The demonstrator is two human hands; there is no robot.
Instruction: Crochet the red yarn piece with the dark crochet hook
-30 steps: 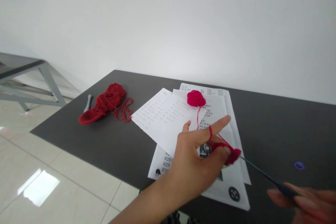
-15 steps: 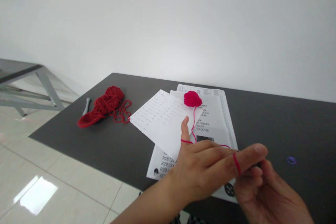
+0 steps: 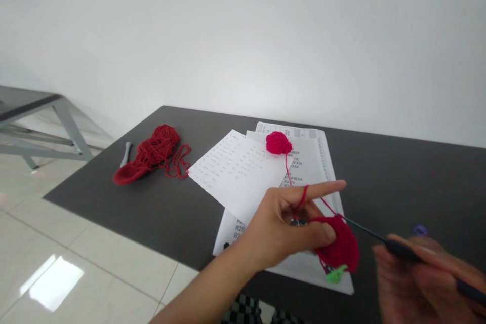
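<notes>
Red crochet piece (image 3: pixel 339 245): small rounded disc, dark red, held up off the table (image 3: pixel 398 177) near its front edge, pinched at its left rim, face toward the camera. Green stitch marker (image 3: pixel 334 276) hangs off its bottom edge. Crochet hook (image 3: pixel 383 240): thin dark shaft, tip in the piece's upper right edge, angled down to the right, its handle end blurred. Working yarn (image 3: pixel 289 177): thin red strand, runs from the piece up over a raised finger, then back to the small pinkish-red yarn ball (image 3: pixel 278 143), which sits on the papers (image 3: pixel 243 172) mid-table toward the back edge.
</notes>
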